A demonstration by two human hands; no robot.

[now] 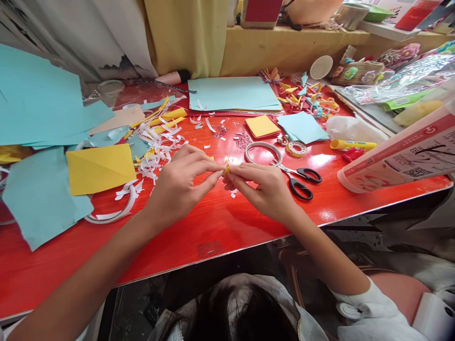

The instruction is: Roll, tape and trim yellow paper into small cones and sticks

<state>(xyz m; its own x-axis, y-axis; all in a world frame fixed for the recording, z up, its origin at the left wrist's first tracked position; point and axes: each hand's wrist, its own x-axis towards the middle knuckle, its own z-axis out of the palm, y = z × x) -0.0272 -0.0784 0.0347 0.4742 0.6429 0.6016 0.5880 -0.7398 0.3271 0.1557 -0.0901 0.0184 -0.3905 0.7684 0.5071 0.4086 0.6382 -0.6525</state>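
A small piece of yellow paper (pixel 226 169) is pinched between the fingertips of both hands, above the red table. My left hand (pixel 183 182) closes on it from the left, thumb against forefinger. From the other side my right hand (pixel 261 187) grips it the same way. The fingers cover most of the piece, so its shape is hard to make out. Just right of my right hand lie scissors (pixel 300 180) with black handles. A roll of tape (pixel 263 152) touches their blades. Behind it sits a stack of yellow paper squares (pixel 262 126).
White paper scraps (pixel 159 142) are heaped to the left, by blue sheets (pixel 42 189) and a yellow sheet (pixel 101 168). Blue paper (pixel 234 92) lies at the back. Coloured paper strips (pixel 309 102) pile up back right. A tall plastic cup (pixel 398 147) and a yellow glue stick (pixel 351 145) stand right.
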